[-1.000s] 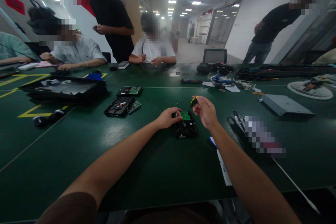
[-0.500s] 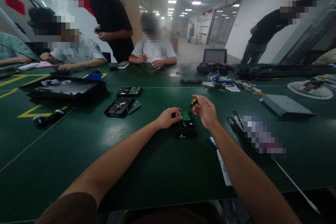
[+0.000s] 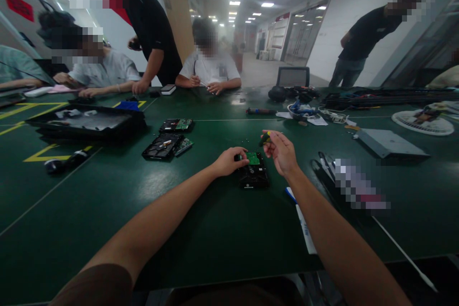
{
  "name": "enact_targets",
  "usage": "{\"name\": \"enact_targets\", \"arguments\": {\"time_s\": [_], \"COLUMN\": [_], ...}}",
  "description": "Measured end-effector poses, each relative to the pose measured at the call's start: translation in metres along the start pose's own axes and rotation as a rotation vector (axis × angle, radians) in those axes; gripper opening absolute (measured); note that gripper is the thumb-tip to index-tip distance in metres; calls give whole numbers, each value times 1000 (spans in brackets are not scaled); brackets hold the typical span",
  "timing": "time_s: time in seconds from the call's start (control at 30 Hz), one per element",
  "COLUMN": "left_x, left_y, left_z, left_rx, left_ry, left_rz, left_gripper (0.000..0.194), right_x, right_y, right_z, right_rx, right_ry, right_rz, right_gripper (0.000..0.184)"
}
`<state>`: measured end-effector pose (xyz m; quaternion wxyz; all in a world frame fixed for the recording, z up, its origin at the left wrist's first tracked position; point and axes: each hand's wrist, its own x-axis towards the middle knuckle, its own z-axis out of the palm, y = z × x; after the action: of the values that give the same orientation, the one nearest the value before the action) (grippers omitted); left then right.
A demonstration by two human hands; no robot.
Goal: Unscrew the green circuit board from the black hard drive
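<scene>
A black hard drive (image 3: 254,178) with a green circuit board (image 3: 254,158) at its far end lies on the table in front of me. My left hand (image 3: 231,161) grips the drive's far left edge, thumb on top near the board. In my right hand (image 3: 281,152) is a screwdriver (image 3: 265,138) with a yellow and dark handle, pinched between thumb and fingers above the drive's far right corner. The screwdriver's tip is too small to make out. Several tiny screws (image 3: 245,141) lie just beyond the drive.
To the left sit two other drives (image 3: 161,146) (image 3: 175,125), a loose circuit board (image 3: 184,146) and a black tray (image 3: 86,122). On the right are a blue and white packet (image 3: 304,227) and a grey metal box (image 3: 392,143). Several people stand or sit around the table.
The screwdriver has turned a little in my right hand, its handle showing less yellow. My left hand stays on the drive. The standing person at left has lowered an arm to the table.
</scene>
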<state>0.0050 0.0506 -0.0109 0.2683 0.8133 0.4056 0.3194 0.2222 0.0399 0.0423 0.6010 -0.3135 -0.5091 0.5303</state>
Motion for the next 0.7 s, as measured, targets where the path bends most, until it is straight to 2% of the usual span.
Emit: {"name": "enact_targets", "arguments": {"time_s": [0.37,0.7], "left_x": [0,0], "left_y": [-1,-3], "left_z": [1,1], "left_rx": [12,15], "left_ry": [2,6], "left_rz": [5,22], "left_gripper": [12,14], "right_x": [-1,1], "right_y": [0,2], "right_z": [1,-1], "right_rx": [68,-7], "right_ry": [-17,9], "right_rz": [6,-19], "right_gripper": [32,31]}}
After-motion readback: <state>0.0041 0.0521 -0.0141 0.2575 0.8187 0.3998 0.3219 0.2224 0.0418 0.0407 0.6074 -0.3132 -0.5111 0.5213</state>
